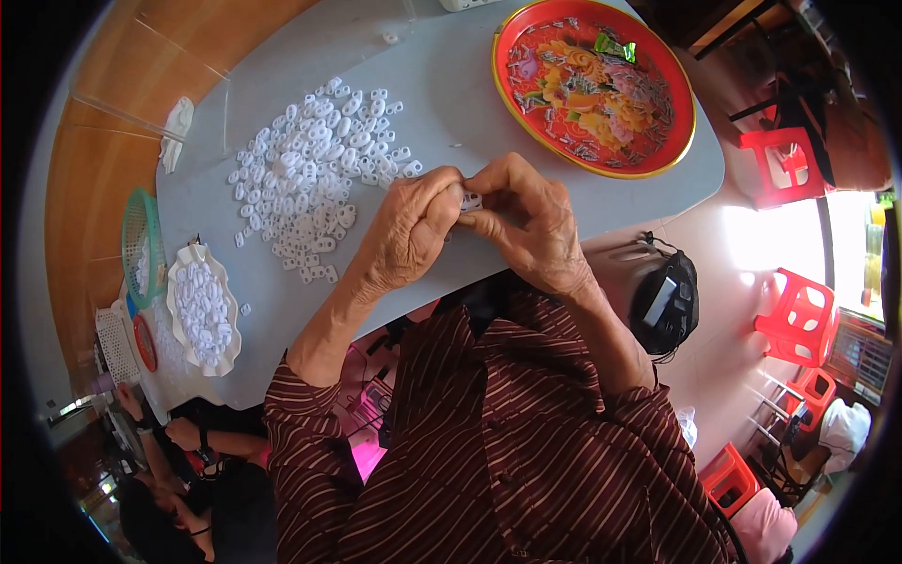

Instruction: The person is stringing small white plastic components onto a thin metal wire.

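Close together over the table's near edge, my two hands meet around one small white plastic piece with dark openings. My left hand is closed, its thumb and curled fingers pressed against the piece's left side. Thumb and forefinger of my right hand pinch it from the right. Much of the piece is hidden by the fingers. Just left of my left hand spreads a loose heap of similar white oval plastic pieces, with smaller two-holed ones at its near side.
A red, gold-rimmed floral tray at the far right holds many small metal pins and a green wrapper. At left stand a scalloped white dish of white pieces and a green basket. Another person's arm shows lower left; red stools stand right.
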Demonstrator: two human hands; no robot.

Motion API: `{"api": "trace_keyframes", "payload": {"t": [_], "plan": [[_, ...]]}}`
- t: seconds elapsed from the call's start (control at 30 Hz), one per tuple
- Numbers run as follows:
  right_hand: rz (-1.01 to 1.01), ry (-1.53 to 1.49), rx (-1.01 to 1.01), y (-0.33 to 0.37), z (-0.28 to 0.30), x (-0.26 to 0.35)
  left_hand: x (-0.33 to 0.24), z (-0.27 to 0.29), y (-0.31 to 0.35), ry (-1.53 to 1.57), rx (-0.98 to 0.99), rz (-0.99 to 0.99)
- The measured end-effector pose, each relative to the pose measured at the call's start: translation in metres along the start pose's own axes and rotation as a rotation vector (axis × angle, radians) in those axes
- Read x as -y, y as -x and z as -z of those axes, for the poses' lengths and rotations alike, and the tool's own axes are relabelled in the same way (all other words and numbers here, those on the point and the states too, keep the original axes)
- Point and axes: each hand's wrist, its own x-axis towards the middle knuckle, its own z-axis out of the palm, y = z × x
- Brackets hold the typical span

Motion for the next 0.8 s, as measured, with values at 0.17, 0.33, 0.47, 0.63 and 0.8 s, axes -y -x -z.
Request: {"api": "trace_keyframes", "payload": {"t": [0.17,0.33,0.47,0.63,0.8], "plan": [[0.103,0.044,-0.005,0.000,0.001,-0.003,0.001,0.000,-0.001,0.050,0.057,0.031],[0.008,-0.072,-0.014,0.002,0.002,-0.004,-0.005,0.006,-0.004,0.095,0.081,0.090],[-0.059,-0.141,-0.013,0.001,0.001,0.000,-0.004,0.006,-0.001,-0.017,-0.030,-0.045],[-0.161,-0.305,-0.025,0.001,0.000,-0.004,-0.008,0.003,0.004,0.078,0.004,-0.053],[-0.100,-0.130,-0.057,-0.043,0.030,0.017,-0.012,0.005,0.014,0.087,0.053,-0.061]]}}
